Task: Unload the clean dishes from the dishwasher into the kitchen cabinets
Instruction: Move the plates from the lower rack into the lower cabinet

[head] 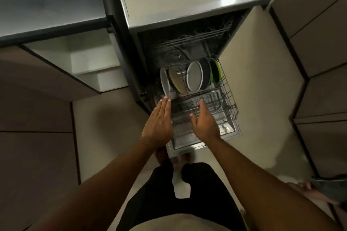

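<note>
The dishwasher's lower rack (230, 97) is pulled out over the open door (235, 133). Standing on edge at its far end are a white plate (164, 80), a tan plate (177, 80), a grey-rimmed plate (194, 76), a dark plate (206, 75) and a green one (217, 70). My left hand (159, 120) hovers with straight fingers just short of the white plate. My right hand (205, 120) is held flat above the rack's empty near part. Neither hand holds anything. The upper rack (189, 40) sits inside the machine.
An open lower cabinet (88, 65) with pale shelves stands to the left under a dark counter (50, 5). Its door (47, 75) swings out toward me. Closed cabinet fronts (319, 43) line the right side. Another person's foot (308, 186) is at the lower right.
</note>
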Demonstrator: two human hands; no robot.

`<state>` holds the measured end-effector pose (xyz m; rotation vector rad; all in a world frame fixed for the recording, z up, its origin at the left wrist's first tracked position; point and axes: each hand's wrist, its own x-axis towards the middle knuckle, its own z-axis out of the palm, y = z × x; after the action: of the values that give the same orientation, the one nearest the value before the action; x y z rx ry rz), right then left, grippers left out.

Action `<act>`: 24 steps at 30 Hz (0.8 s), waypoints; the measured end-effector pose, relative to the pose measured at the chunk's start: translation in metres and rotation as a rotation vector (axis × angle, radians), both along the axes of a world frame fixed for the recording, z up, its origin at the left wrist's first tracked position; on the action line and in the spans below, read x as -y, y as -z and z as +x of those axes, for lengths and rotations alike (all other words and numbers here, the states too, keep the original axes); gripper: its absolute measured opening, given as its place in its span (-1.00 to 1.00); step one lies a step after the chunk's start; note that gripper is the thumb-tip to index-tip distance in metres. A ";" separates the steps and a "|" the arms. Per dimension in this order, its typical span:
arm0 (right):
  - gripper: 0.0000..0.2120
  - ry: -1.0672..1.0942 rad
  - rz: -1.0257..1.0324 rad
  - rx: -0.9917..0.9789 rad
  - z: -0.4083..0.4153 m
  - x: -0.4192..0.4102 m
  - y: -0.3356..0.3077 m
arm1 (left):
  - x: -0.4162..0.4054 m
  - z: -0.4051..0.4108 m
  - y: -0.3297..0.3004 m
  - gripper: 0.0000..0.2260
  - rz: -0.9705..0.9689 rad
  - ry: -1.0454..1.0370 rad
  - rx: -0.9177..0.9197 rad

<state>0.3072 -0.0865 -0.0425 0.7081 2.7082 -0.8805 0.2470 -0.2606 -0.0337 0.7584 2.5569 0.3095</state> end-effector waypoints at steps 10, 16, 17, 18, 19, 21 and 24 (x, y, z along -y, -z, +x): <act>-0.35 -0.014 -0.047 -0.007 -0.032 -0.027 0.051 | -0.021 -0.032 0.031 -0.36 0.035 -0.209 0.075; -0.35 -0.021 -0.076 0.007 -0.060 -0.046 0.106 | -0.044 -0.050 0.094 -0.37 0.038 -0.314 0.146; -0.35 -0.027 -0.073 0.021 -0.065 -0.049 0.122 | -0.048 -0.053 0.109 -0.37 0.037 -0.328 0.153; -0.35 -0.030 -0.074 0.032 -0.068 -0.051 0.136 | -0.051 -0.055 0.122 -0.38 0.037 -0.343 0.160; -0.35 -0.035 -0.080 0.038 -0.073 -0.054 0.153 | -0.055 -0.058 0.138 -0.38 0.042 -0.359 0.168; -0.35 -0.032 -0.098 0.049 -0.082 -0.058 0.183 | -0.061 -0.063 0.163 -0.38 0.071 -0.414 0.188; -0.37 -0.014 -0.121 0.047 -0.097 -0.061 0.232 | -0.071 -0.074 0.209 -0.38 0.114 -0.478 0.169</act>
<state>0.2099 -0.0251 -0.2748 0.6750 2.5902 -1.0023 0.1725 -0.1898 -0.2428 0.1353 2.5433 0.6443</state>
